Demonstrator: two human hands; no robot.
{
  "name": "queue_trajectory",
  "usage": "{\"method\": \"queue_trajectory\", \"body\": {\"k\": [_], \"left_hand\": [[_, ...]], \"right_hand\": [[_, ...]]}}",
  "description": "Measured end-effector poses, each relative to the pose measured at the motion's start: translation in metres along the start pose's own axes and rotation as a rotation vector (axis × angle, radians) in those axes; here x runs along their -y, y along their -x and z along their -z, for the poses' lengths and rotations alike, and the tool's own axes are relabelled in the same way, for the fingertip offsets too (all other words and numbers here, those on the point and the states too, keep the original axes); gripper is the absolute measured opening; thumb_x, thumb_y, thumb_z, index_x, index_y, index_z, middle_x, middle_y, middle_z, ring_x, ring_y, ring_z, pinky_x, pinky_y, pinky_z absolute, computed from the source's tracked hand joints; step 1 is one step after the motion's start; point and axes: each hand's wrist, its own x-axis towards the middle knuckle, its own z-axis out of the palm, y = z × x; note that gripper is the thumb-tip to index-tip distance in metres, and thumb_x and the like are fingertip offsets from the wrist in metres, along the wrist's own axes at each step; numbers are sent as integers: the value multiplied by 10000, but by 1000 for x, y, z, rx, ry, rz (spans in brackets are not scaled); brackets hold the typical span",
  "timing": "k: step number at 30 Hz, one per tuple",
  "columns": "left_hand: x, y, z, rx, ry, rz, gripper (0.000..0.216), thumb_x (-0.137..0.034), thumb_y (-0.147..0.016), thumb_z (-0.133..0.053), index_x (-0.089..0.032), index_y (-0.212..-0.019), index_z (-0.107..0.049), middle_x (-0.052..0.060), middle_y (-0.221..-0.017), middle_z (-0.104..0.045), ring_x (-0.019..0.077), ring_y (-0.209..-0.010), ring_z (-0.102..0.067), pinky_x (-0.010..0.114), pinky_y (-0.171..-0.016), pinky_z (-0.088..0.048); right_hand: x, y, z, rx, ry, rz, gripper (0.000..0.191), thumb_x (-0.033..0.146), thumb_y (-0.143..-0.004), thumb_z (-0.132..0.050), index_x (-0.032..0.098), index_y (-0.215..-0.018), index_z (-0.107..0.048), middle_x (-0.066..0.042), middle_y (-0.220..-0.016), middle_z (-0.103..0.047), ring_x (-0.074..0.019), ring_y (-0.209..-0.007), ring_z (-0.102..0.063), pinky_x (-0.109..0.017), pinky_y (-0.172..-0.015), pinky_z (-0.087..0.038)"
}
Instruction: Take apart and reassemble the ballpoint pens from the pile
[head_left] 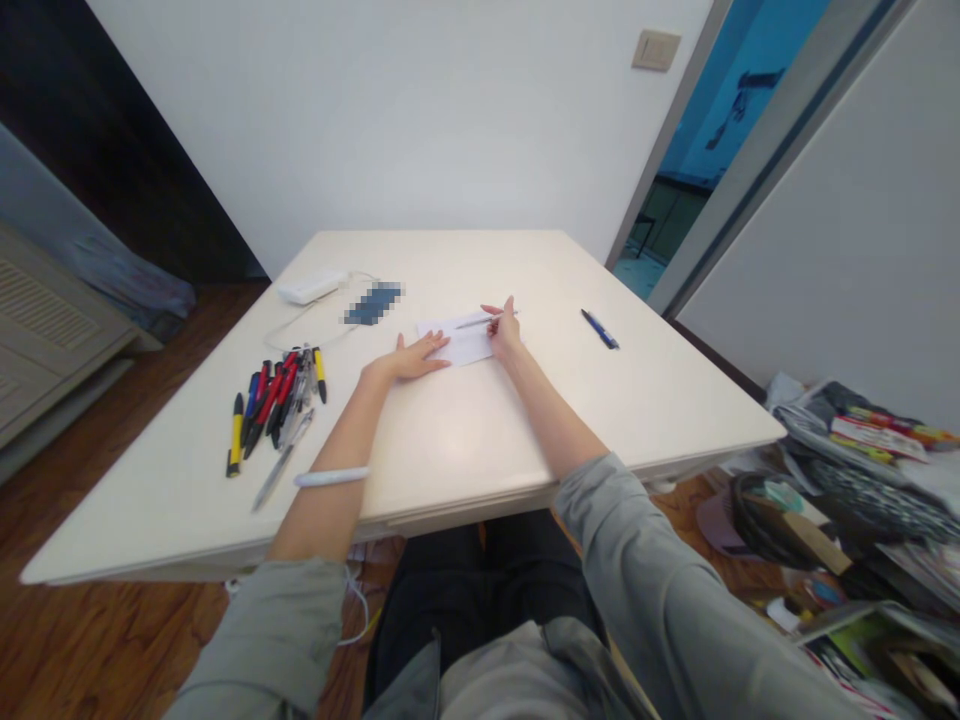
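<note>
A sheet of white paper (471, 347) lies on the white table in front of me. My left hand (420, 357) rests flat on its left part, fingers spread. Over the right part, my right hand (505, 328) is closed around a slim pen (474, 322), held nearly level above the sheet with its tip pointing left. Whether the tip touches the paper I cannot tell. To the right lies a single blue pen (600, 329). On the left is a loose pile of pens (281, 395) in red, black, blue, yellow and clear.
A white power strip (313, 287) with a cable sits at the table's back left, beside a blurred-out blue object (373, 303). The table (465, 440) meets a white wall behind. Bags and papers (862, 440) are heaped on the floor at right.
</note>
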Motion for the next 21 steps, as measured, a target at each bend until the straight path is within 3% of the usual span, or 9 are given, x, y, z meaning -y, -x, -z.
{"method": "queue_trajectory", "body": {"k": [2, 6, 8, 10, 13, 17, 21], "left_hand": [[0, 0, 0, -6, 7, -5, 739, -584, -976, -348, -287, -1641, -219, 93, -1697, -126, 334, -1580, -85, 681, -1188, 10], [0, -1, 0, -7, 22, -9, 730, -579, -974, -361, -304, -1637, -229, 84, -1699, -122, 337, -1581, -80, 692, -1178, 36], [0, -1, 0, -9, 28, -9, 730, -576, -975, -362, -302, -1638, -224, 85, -1699, -114, 345, -1580, -80, 697, -1174, 39], [0, 0, 1, -7, 26, -8, 733, -579, -976, -362, -295, -1638, -223, 89, -1699, -114, 344, -1580, -81, 697, -1176, 27], [-1, 0, 2, -8, 13, -2, 730, -579, -975, -359, -292, -1635, -237, 89, -1700, -127, 334, -1581, -83, 696, -1180, 3], [-3, 1, 3, -4, 12, 2, 735, -561, -969, -367, -278, -1636, -237, 85, -1700, -129, 329, -1582, -79, 696, -1180, 10], [-5, 3, 4, 2, 7, 2, 737, -548, -967, -361, -275, -1638, -227, 81, -1700, -120, 332, -1582, -63, 706, -1177, 1]], "right_hand": [[-1, 1, 1, -33, 97, 29, 599, 614, -1026, -357, 170, -724, -624, 55, -449, -386, -87, -395, -453, -177, -389, -348], [0, 6, 2, -31, 71, 40, 474, 580, -977, -525, 185, -720, -574, 18, -544, -519, -122, -520, -620, -219, -502, -547], [1, 9, 2, -1, 41, 47, 334, 416, -906, -704, 192, -716, -546, 34, -582, -543, -115, -574, -640, -234, -592, -612], [3, 12, 4, 57, 60, 43, 322, 187, -780, -821, 197, -694, -511, 64, -587, -539, -93, -585, -625, -217, -640, -629], [6, 16, 7, 127, 131, 13, 338, 27, -765, -770, 191, -668, -491, 84, -533, -520, -74, -539, -587, -195, -625, -621], [8, 24, 10, 219, 262, -41, 182, 178, -941, -627, 153, -762, -606, 3, -544, -631, -113, -527, -638, -218, -572, -596], [2, 25, 9, 269, 496, 84, 245, 284, -855, -746, 159, -689, -617, 1, -540, -645, -95, -433, -560, -190, -464, -478]]}}
